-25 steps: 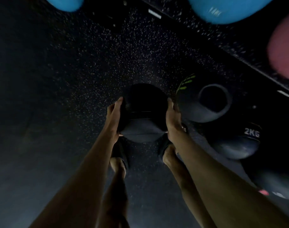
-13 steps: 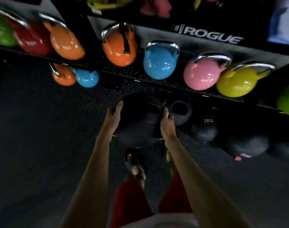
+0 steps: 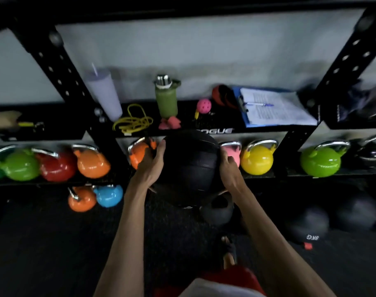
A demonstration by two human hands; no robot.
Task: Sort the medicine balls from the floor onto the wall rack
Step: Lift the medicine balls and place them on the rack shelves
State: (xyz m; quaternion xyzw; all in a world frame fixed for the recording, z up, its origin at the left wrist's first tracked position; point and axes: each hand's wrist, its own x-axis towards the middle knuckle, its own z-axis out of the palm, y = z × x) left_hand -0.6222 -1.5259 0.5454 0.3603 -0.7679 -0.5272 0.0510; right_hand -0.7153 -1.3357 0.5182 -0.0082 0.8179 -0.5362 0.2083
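Frame centre: left hand (image 3: 149, 166) and right hand (image 3: 230, 170) clamp black medicine ball (image 3: 190, 168) from both sides, in front of rack shelf (image 3: 268, 128).

Medicine ball (image 3: 189, 168): held between the left hand (image 3: 149, 166) at its left side and the right hand (image 3: 230, 170) at its right, before the rack (image 3: 60, 67). On the upper shelf (image 3: 182, 130), left to right, are set a tumbler (image 3: 103, 95), coiled cord (image 3: 132, 122), bottle (image 3: 166, 97), perforated ball (image 3: 204, 106) and clipboard (image 3: 275, 107). A row of kettlebells (image 3: 257, 160) is ranged on the shelf beneath, partly hidden behind the held ball. Two floor kettlebells (image 3: 82, 199) are placed under it at left. On the floor (image 3: 43, 243), a near ball (image 3: 218, 209) is found just below the held one, and two far balls (image 3: 309, 224) well to the right.
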